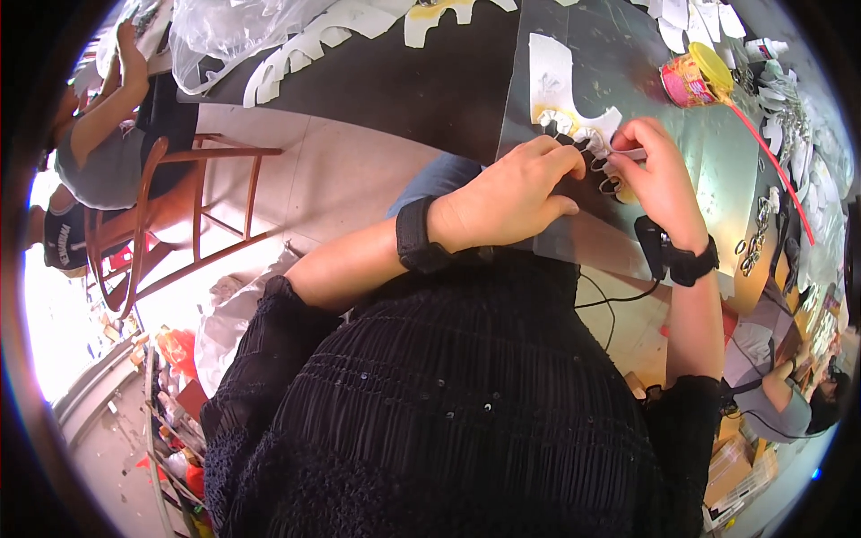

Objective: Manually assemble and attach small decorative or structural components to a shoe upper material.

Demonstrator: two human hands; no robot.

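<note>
A white cut-out piece [551,73] with a scalloped edge and yellowish stains lies on the dark table in front of me. White tabs and small metal rings sit along its near edge. My left hand [507,193] hovers at that edge, thumb and index finger apart, with nothing visible between them. Its other fingertips are partly hidden. At the edge's right end, my right hand [662,184] is closed in a pinch on a small white tab [631,153]. A metal ring [610,186] shows just below the tab.
A pink-and-yellow tub [689,79] with a red stick [769,146] stands at the back right. Loose metal rings [752,247] lie right. More white cut-outs [336,31] and clear plastic bags [238,36] lie back left. A wooden chair [148,215] and other people are nearby.
</note>
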